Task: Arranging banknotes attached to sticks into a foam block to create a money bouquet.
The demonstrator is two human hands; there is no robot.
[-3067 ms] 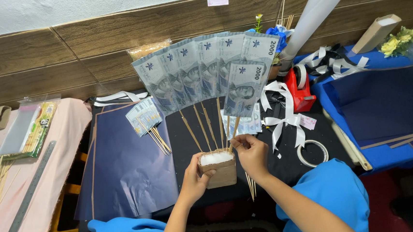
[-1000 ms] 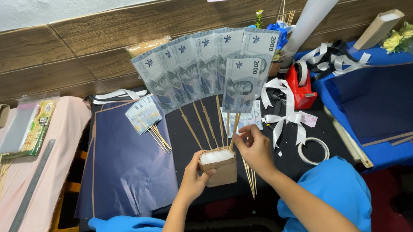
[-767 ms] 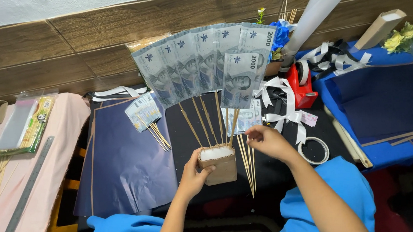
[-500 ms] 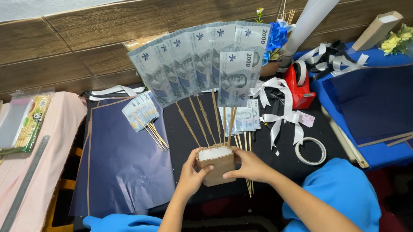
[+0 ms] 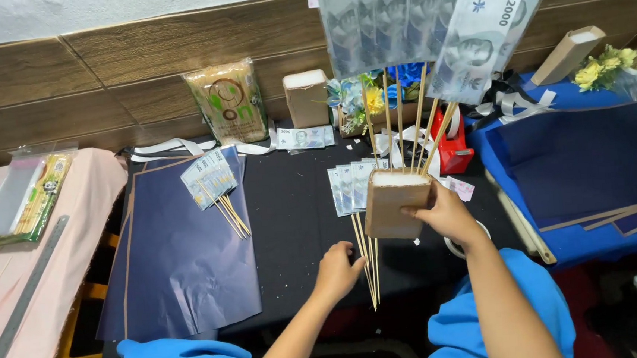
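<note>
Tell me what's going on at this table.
A person in blue sleeves works with both hands. The right hand holds up a tan foam block stuck with thin wooden skewers carrying a fan of grey banknotes. The left hand rests on the black table cover, fingers on loose wooden skewers with more banknotes attached.

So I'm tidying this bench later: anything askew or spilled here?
Small white crumbs are scattered over the black sheet. The foam block, lifted in the right hand, tilts, so its banknote skewers lean. Loose skewers lie by the left hand.
</note>
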